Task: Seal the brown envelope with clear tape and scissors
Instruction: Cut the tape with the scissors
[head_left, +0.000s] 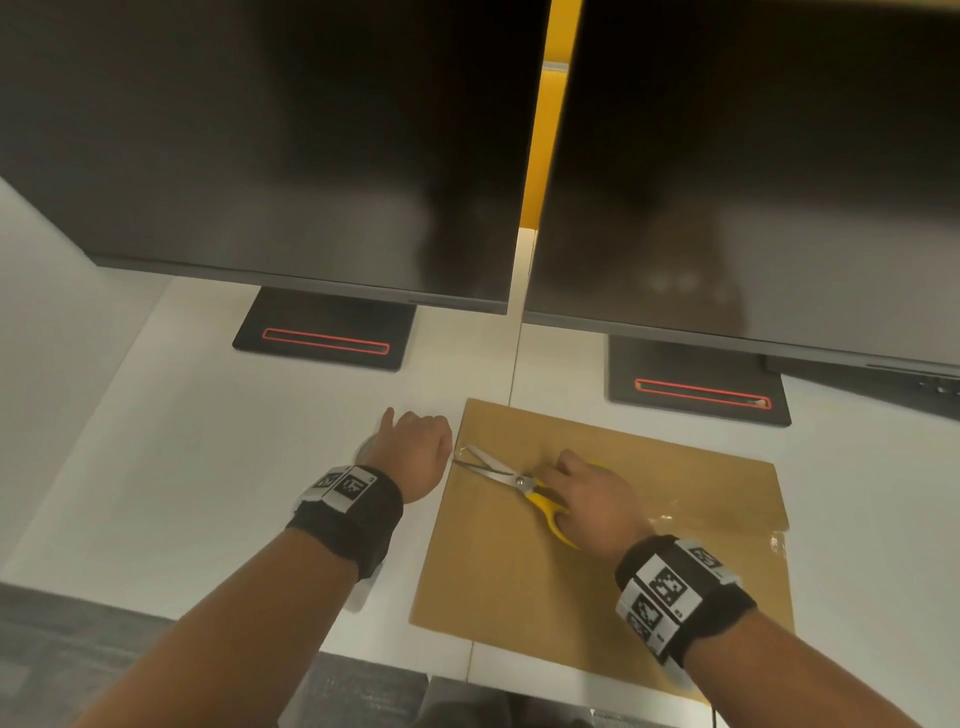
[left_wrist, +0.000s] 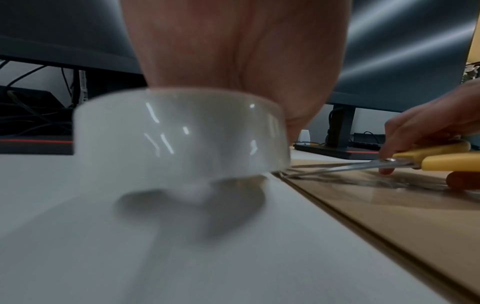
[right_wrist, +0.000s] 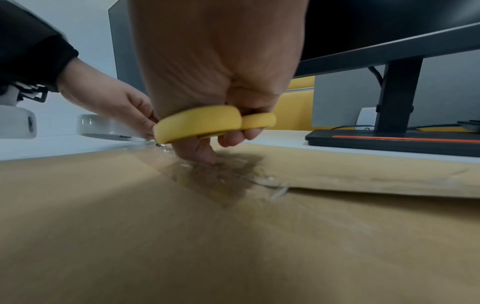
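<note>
Nearly done: right hand (head_left: 592, 499) gripping yellow scissors (head_left: 519, 480), blades open at brown envelope's (head_left: 597, 582) left edge, left hand (head_left: 415, 449) clamping clear tape roll (left_wrist: 179, 135) just left of it; strip laid along flap, cut pending.

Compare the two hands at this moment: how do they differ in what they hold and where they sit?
The left hand grips the tape roll; the right hand grips the yellow-handled scissors. The left hand is over the white desk just off the envelope's left edge; the right hand is over the envelope itself. The roll hangs slightly tilted, while the scissors lie low with blades open at that edge. Both wear black wristbands with markers.
</note>
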